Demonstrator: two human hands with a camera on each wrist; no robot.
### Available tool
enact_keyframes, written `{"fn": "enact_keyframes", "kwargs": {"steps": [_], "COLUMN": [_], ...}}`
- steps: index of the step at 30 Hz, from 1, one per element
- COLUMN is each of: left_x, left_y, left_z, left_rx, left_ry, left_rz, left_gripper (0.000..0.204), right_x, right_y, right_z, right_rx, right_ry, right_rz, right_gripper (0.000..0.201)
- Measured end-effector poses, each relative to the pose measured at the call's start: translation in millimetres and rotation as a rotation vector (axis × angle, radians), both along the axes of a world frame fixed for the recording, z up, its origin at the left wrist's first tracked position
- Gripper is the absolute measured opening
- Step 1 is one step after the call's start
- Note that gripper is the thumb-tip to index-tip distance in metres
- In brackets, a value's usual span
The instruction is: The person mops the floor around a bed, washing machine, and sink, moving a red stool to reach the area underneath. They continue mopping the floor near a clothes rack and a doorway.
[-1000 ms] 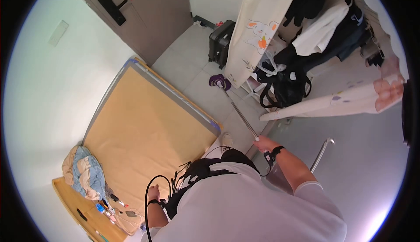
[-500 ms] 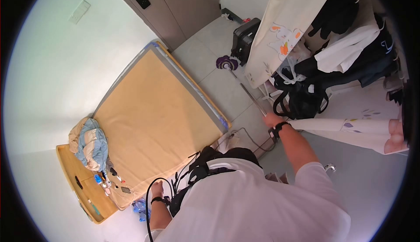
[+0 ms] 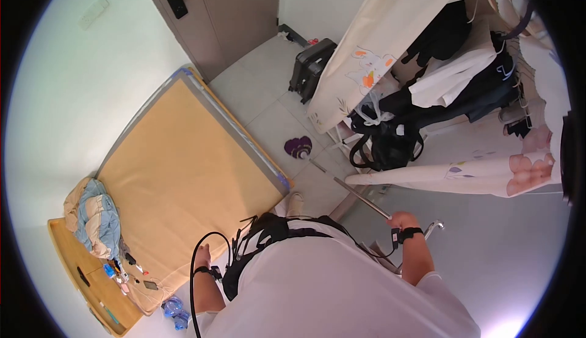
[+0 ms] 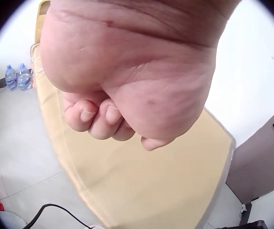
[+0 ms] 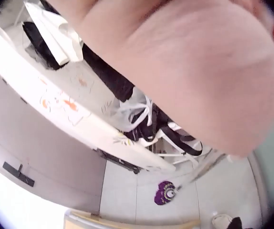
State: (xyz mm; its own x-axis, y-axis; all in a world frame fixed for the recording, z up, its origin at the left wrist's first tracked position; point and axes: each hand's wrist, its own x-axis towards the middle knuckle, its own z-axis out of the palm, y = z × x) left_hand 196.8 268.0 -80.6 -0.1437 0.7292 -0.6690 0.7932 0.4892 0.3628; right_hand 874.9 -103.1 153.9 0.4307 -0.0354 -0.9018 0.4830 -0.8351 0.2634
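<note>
My right hand [image 3: 404, 220] grips the upper end of a mop's metal handle [image 3: 363, 197], held out to my right side. At the handle's far end the purple mop head [image 3: 298, 147] lies on the tiled floor, also seen low in the right wrist view as a purple mop head [image 5: 164, 192]. My left hand [image 3: 202, 256] hangs near the bed's edge and holds nothing. Its fingers [image 4: 106, 121] are loosely curled beneath the palm in the left wrist view.
A bed with a tan mat [image 3: 189, 161] stands on the left. Ahead are a black suitcase [image 3: 311, 69] and a grey door [image 3: 226, 20]. On the right, a curtained rack holds clothes and a black bag [image 3: 390, 149]. Blue-tinted bottles [image 3: 176, 313] stand beside the bed.
The mop head has come back across the floor toward me, away from the suitcase. My right hand has drawn back and out to the right with the handle. The head view has shifted.
</note>
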Motion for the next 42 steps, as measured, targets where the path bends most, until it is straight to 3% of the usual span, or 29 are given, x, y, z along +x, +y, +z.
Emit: {"fn": "enact_keyframes", "kwargs": {"steps": [2, 4, 6, 9, 13, 18, 23, 26, 28, 30, 31, 33, 36, 37, 39, 41, 42], "left_x": [41.9, 52.6, 58.2, 62.2, 44.2, 22.6, -11.7, -17.5, -15.9, -30.7, -28.6, -26.5, -31.6, -33.9, -33.4, -23.8, -22.4], "left_y": [13.9, 22.9, 39.2, 43.8, 40.8, 22.3, -10.3, -26.8, -29.6, -39.6, -43.7, -52.2, -61.0, -63.9, -63.6, -60.7, -59.2], "left_z": [41.3, 41.4, 46.9, 51.7, 51.5, 78.9, 91.0, 104.1, 127.1, 115.1, 118.0, 118.3, 109.1, 101.1, 92.3, 93.6, 88.3], "left_rx": [-0.042, 0.03, -0.015, 0.023, 0.022, -0.011, -0.02, -0.066, -0.18, -0.115, -0.122, -0.106, -0.161, -0.128, -0.135, -0.153, -0.16], "left_ry": [-0.046, -0.068, -0.036, -0.062, -0.056, 0.029, 0.043, 0.046, 0.108, 0.126, 0.096, 0.068, 0.046, 0.047, 0.05, 0.046, 0.042], "left_rz": [0.03, 0.008, -0.034, -0.034, 0.007, 0.041, 0.114, 0.234, 0.206, 0.221, 0.258, 0.305, 0.291, 0.303, 0.268, 0.247, 0.251], "left_gripper": [0.029, 0.03, 0.03, 0.03, 0.031, 0.031, 0.028, 0.026, 0.037, 0.034, 0.033, 0.03, 0.032, 0.032, 0.028, 0.026, 0.026], "right_x": [-5.3, -11.3, -15.2, -21.9, -32.4, -38.5, -25.0, -18.6, -19.2, -18.9, -18.6, -21.2, -29.9, -30.1, -15.1, -14.6, -10.0], "right_y": [-0.6, -2.7, -21.6, -32.9, -13.9, 22.3, 69.7, 121.6, 166.6, 204.5, 204.8, 203.3, 167.9, 156.4, 93.2, 100.0, 96.0], "right_z": [22.3, 33.4, 25.1, 20.5, 11.5, -44.2, -150.4, -164.3, -150.2, -119.2, -126.3, -138.9, -135.3, -125.1, -154.3, -66.9, -48.3], "right_rx": [-0.044, -0.06, 0.113, 0.188, 0.166, 0.333, 0.526, 0.636, 0.656, 0.398, 0.396, 0.43, 0.549, 0.421, 0.633, 0.394, 0.309], "right_ry": [-0.032, -0.063, -0.139, -0.165, -0.112, -0.107, -0.123, -0.128, -0.115, 0.054, 0.056, 0.127, 0.053, 0.052, 0.07, 0.136, 0.08], "right_rz": [-0.052, -0.117, 0.051, 0.082, 0.012, -0.077, -0.045, 0.014, 0.057, -0.026, -0.027, 0.352, 0.23, 0.112, 0.498, 0.403, 0.34], "right_gripper": [0.044, 0.044, 0.043, 0.043, 0.043, 0.042, 0.045, 0.045, 0.045, 0.041, 0.041, 0.034, 0.026, 0.026, 0.03, 0.032, 0.031]}}
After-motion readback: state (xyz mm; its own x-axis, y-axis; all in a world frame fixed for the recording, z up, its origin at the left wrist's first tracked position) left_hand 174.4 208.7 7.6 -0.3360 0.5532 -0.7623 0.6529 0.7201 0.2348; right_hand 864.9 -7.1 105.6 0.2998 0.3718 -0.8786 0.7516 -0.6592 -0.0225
